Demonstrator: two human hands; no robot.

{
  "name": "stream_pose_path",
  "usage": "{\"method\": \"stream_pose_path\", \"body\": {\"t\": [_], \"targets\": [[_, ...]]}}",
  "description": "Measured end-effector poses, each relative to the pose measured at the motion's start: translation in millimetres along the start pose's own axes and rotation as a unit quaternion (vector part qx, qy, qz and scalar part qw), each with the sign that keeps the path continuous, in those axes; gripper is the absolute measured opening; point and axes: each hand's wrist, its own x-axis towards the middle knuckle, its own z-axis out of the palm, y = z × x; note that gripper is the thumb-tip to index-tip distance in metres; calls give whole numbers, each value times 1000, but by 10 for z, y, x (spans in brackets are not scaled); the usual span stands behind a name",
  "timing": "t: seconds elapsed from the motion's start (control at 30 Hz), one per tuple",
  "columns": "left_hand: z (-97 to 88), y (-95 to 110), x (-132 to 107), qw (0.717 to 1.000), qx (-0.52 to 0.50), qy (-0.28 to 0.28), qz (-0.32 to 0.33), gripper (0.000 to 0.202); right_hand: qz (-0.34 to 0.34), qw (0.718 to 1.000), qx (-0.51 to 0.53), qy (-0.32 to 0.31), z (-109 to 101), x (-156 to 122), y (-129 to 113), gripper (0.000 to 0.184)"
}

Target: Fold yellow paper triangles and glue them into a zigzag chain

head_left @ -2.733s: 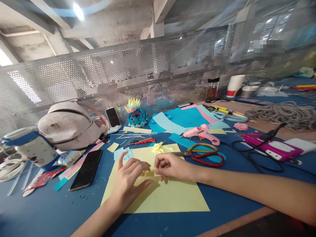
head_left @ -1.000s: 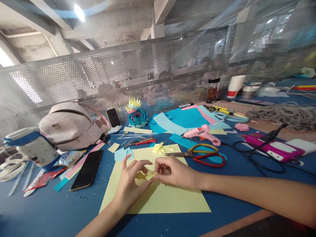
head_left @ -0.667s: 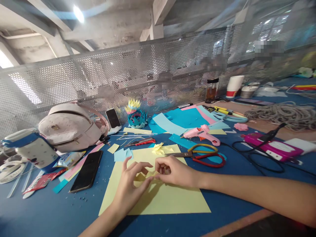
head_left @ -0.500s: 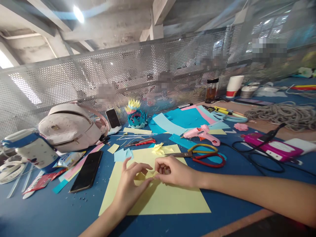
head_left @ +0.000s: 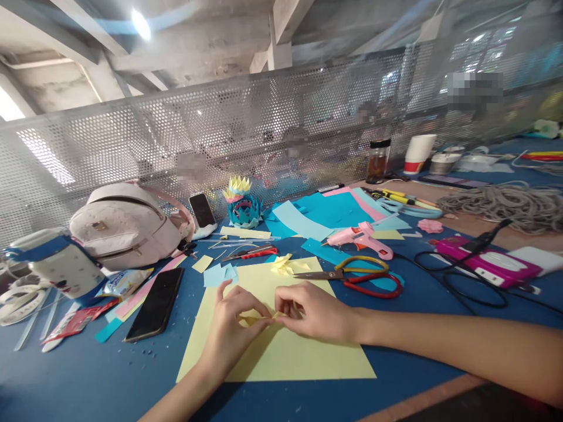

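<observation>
My left hand (head_left: 233,325) and my right hand (head_left: 310,310) meet over a large pale yellow sheet (head_left: 281,351) on the blue table. Both pinch a small folded yellow paper piece (head_left: 257,318) held between their fingertips, just above the sheet. A second small folded yellow piece (head_left: 281,265) lies at the sheet's far edge. Scissors with red and yellow handles (head_left: 352,274) rest just beyond my right hand.
A black phone (head_left: 153,303) lies left of the sheet. Behind are a pale backpack (head_left: 125,225), a paper flower (head_left: 241,202), a pink glue gun (head_left: 360,237), blue paper sheets (head_left: 325,211), a pink power strip (head_left: 488,261), and a perforated metal screen (head_left: 264,129).
My fingers have closed tighter on the small yellow piece, flattening it between both hands. The hands stay in the same place over the sheet.
</observation>
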Motion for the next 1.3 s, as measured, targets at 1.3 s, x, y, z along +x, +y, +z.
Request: {"method": "stream_pose_path", "body": {"t": [1.3], "targets": [[-2,94,-19,1000,12,-6,3,11,-128,986,-96,42,23,-30,99,2]]}}
